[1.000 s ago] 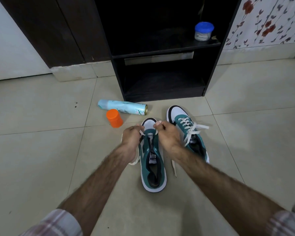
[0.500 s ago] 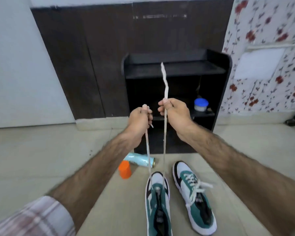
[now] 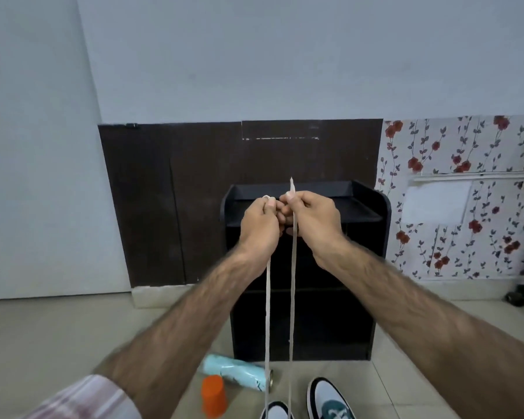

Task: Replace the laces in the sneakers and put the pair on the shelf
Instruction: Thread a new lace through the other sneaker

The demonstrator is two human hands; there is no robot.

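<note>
Indoors, tiled floor (image 3: 58, 334), black shelf (image 3: 372, 207), floral wall (image 3: 466, 146)

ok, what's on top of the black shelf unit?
The visible part of the black shelf unit's top tray looks bare. Both hands, left hand and right hand, gripping the lace, cover its middle, so that part can't be checked.

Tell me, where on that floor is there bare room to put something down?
Bare tile lies left of the spray can and orange cap, out to the wall. More lies right of the sneakers, toward the flowered wallpaper. The black shelf top looks bare too. In front of the shelf it is crowded: can, cap, sneakers, taut lace.
</note>
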